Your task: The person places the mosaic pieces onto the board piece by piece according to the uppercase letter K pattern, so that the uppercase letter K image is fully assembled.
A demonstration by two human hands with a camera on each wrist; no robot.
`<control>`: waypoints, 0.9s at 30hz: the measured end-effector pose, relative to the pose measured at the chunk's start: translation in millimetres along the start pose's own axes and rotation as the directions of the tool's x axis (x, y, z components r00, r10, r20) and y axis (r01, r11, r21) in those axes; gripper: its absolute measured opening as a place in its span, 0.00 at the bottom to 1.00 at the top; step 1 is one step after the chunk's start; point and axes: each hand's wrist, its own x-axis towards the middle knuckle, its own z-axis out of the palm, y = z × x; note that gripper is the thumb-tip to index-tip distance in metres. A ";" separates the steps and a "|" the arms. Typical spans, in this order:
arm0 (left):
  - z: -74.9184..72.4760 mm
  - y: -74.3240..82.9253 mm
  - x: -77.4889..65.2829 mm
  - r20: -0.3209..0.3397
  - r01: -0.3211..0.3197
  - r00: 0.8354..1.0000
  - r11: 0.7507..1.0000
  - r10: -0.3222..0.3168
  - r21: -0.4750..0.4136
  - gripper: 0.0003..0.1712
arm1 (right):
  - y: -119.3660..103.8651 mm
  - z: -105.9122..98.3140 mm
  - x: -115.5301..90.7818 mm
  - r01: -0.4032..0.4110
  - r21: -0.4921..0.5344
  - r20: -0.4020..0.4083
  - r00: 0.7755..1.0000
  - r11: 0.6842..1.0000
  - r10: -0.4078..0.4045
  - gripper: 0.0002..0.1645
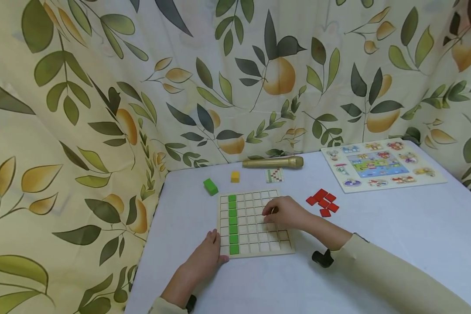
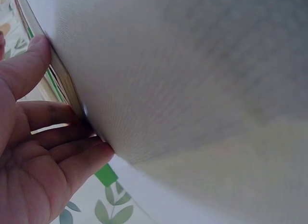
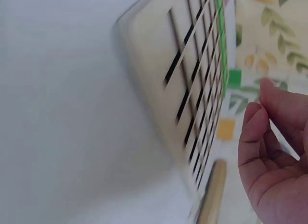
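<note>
A wooden grid board (image 1: 255, 255) lies on the table, with a column of green square tiles (image 1: 233, 230) near its left side. My left hand (image 1: 205, 257) rests at the board's front left corner, fingers along the left edge and thumb at the front edge. In the left wrist view its fingers (image 2: 79, 159) look fairly straight against the table. Over the right part of the grid hovers my right hand (image 1: 288, 212), thumb and index finger bent toward each other. No object shows between those fingertips (image 3: 255, 120) in the right wrist view. Loose red tiles (image 1: 325, 202) lie right of the board.
Behind the board are a green block (image 1: 210, 186), a yellow block (image 1: 235, 176), a small pattern card (image 1: 274, 175) and a gold microphone (image 1: 272, 162). A picture puzzle board (image 1: 337, 174) lies at the back right. Patterned curtains (image 1: 220, 87) hang behind the white table (image 1: 377, 244).
</note>
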 end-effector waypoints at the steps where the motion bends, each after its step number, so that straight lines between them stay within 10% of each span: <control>1: 0.2 0.0 -0.4 -0.001 0.000 1.000 1.000 0.000 0.000 0.48 | 4.3 -3.6 -1.9 -0.016 -0.006 -0.009 1.000 1.000 0.015 0.06; 27: 2.3 -3.1 0.6 -0.003 -0.019 1.000 1.000 0.020 0.010 0.47 | 84.2 -77.7 -60.0 -0.275 -0.047 -0.148 0.953 0.960 0.265 0.12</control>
